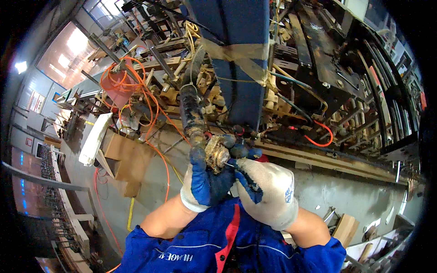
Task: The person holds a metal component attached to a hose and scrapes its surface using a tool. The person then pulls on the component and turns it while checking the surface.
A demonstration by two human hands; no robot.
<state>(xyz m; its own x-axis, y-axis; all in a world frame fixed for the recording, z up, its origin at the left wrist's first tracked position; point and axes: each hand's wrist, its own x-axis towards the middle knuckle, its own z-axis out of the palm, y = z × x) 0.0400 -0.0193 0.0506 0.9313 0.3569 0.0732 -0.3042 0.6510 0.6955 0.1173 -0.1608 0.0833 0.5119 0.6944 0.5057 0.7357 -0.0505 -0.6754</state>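
A thick black hose [192, 107] comes down from the machine toward my hands. At its lower end is a grimy, rust-brown metal fitting [216, 154], roughly round. My left hand [202, 179], in a white glove with a blue coated palm, is closed around this fitting from below. My right hand [266, 189], in a similar soiled glove, is closed just to the right. A thin metal rod [228, 164] sticks out from its fingers, with its tip at the fitting. The rest of the rod is hidden in the glove.
A blue upright post [243, 98] stands just beyond my hands. Coiled orange air hose [150, 98] hangs at the left, above a cardboard box [127, 154]. Machine beams and rollers fill the far right. A long rail [327, 159] runs along the machine's near edge.
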